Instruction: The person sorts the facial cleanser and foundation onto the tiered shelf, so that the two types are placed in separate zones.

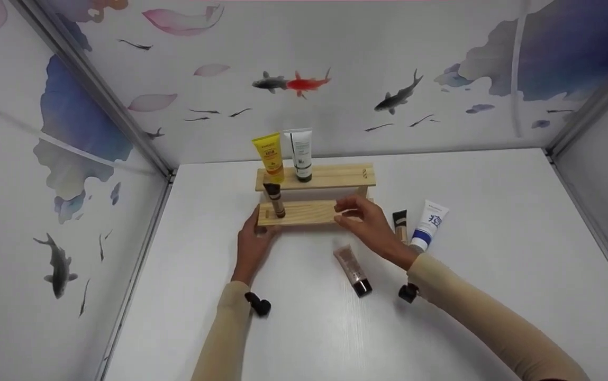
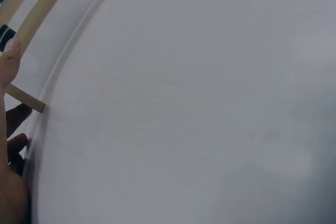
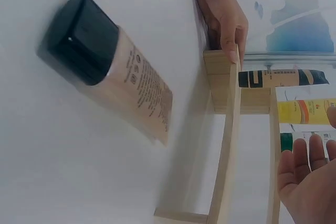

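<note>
A two-tier wooden rack (image 1: 309,213) stands on the table. At its left end my left hand (image 1: 251,247) grips the lower shelf, with the thumb on the front edge in the right wrist view. My right hand (image 1: 370,225) hovers by the lower shelf's right end, fingers loosely bent, nothing between them. A small beige tube with black ends (image 1: 275,202) stands at the left of the lower shelf. On the upper shelf are a yellow tube (image 1: 269,157) and a white tube with a dark cap (image 1: 301,151). A beige foundation tube (image 3: 139,85) lies in front of the rack.
Right of the rack, partly behind the right hand, lie a small beige tube with a black end (image 1: 400,225) and a white-and-blue tube (image 1: 427,224). Printed panels (image 1: 346,121) with fish patterns enclose the white table (image 1: 304,338) at the back and sides.
</note>
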Available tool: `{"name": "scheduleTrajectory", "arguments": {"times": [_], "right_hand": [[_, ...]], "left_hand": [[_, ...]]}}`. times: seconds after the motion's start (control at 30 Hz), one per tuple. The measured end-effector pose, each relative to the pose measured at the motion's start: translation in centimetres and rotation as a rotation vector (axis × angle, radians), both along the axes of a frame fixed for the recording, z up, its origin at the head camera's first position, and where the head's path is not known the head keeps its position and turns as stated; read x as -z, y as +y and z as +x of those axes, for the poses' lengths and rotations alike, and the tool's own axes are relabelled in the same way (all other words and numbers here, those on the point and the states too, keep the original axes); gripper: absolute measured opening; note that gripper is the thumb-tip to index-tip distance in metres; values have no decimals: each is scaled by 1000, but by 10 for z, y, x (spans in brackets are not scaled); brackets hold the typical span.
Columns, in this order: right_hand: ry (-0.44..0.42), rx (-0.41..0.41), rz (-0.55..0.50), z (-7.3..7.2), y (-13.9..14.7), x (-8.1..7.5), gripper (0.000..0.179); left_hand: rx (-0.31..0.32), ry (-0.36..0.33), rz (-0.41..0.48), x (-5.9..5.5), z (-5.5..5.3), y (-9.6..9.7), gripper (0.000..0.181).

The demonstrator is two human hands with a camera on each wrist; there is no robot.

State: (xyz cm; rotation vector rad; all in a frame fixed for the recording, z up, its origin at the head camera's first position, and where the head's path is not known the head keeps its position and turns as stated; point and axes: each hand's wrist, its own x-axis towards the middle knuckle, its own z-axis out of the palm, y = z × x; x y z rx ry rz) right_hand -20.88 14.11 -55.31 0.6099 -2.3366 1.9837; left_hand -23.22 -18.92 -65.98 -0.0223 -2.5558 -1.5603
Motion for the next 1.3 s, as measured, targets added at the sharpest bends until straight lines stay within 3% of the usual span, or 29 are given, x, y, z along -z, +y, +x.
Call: {"name": "scheduleTrajectory", "arguments": {"times": [0.5, 1.03, 1.3], "right_hand": [[-59, 63, 73, 32, 37, 22, 42], [-171, 30, 169, 54, 51, 47, 48], [-188, 14, 214, 66, 51, 62, 47]], "left_hand": [[-13, -17, 3, -2, 2, 3, 92], [-5, -27, 19, -1, -1, 1, 91], [-11, -25, 20, 1, -1, 0, 88]]}}
